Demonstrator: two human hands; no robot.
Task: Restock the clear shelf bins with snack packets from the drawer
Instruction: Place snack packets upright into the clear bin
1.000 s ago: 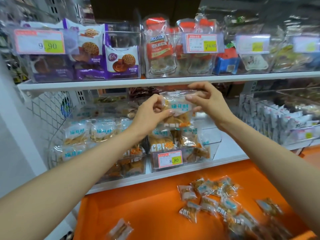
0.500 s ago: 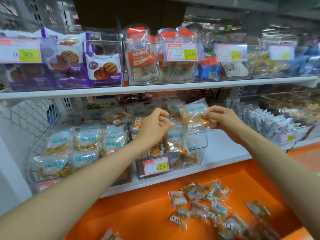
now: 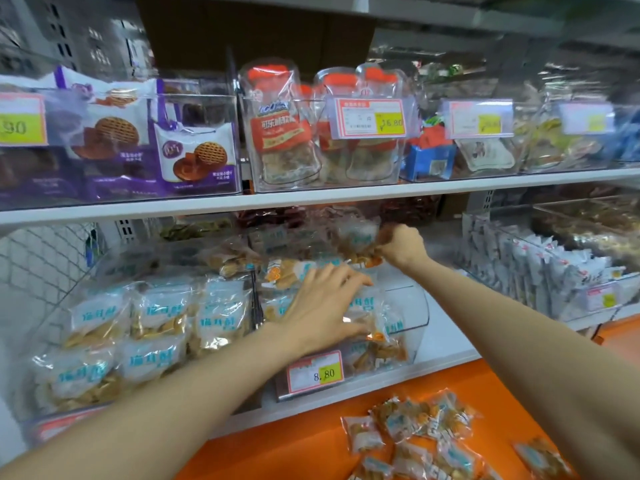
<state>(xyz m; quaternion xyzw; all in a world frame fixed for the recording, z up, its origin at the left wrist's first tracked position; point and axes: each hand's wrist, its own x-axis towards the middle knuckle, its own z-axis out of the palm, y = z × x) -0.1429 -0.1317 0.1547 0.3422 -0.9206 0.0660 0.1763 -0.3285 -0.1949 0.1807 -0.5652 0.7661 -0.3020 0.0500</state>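
White metal shelves (image 3: 311,199) fill the head view, lined with stocked plastic containers. At the rear of the clear shelf bin (image 3: 412,306) tagged 8.80, the right hand (image 3: 401,245) pinches a clear snack packet with blue print (image 3: 360,239) by its edge, and the packet sits just left of the curled fingers. The left hand (image 3: 322,306) lies flat, fingers straight and spread, on the packets stacked in that bin. Below, the orange drawer (image 3: 304,441) holds loose packets (image 3: 415,431).

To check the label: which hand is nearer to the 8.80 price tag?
Left. The left hand lies just above the price tag; the right hand holds a packet higher, farther back.
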